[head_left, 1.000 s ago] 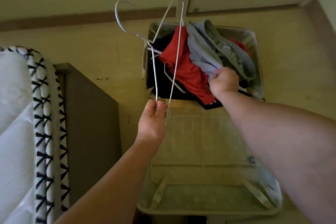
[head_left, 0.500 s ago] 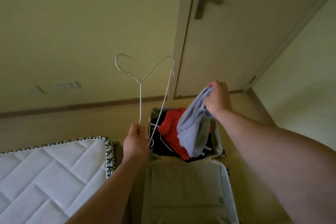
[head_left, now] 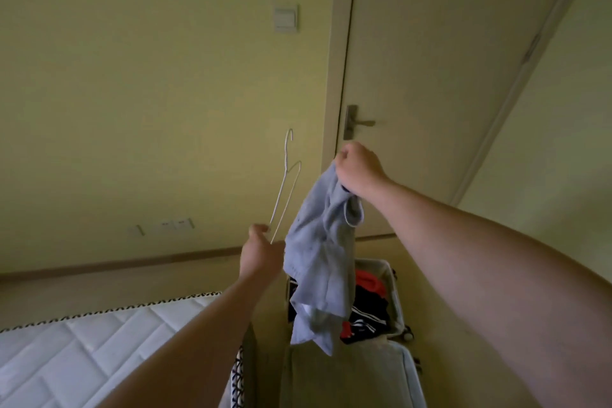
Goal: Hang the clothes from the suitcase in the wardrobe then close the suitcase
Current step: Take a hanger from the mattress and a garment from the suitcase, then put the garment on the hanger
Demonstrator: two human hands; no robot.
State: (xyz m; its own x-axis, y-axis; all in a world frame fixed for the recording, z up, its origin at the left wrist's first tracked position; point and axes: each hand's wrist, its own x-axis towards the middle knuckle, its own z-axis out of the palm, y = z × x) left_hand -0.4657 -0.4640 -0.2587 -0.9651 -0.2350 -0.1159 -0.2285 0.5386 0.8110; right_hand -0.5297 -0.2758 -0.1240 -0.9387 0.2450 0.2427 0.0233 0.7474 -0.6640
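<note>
Up in the air, a pale blue-grey garment (head_left: 319, 258) dangles from the right hand (head_left: 359, 172), which is clenched in a fist around its top edge; the cloth falls in loose folds over the open suitcase (head_left: 395, 295) on the floor below. Just beside it, the left hand (head_left: 263, 255) pinches the lower end of a thin white wire hanger (head_left: 285, 189), hook pointing upward, close to the garment but not touching it. Red and dark striped clothes (head_left: 369, 305) lie inside the suitcase. A white quilted mattress (head_left: 82, 351) sits lower left; a closed door (head_left: 430, 76) with a lever handle stands behind.
</note>
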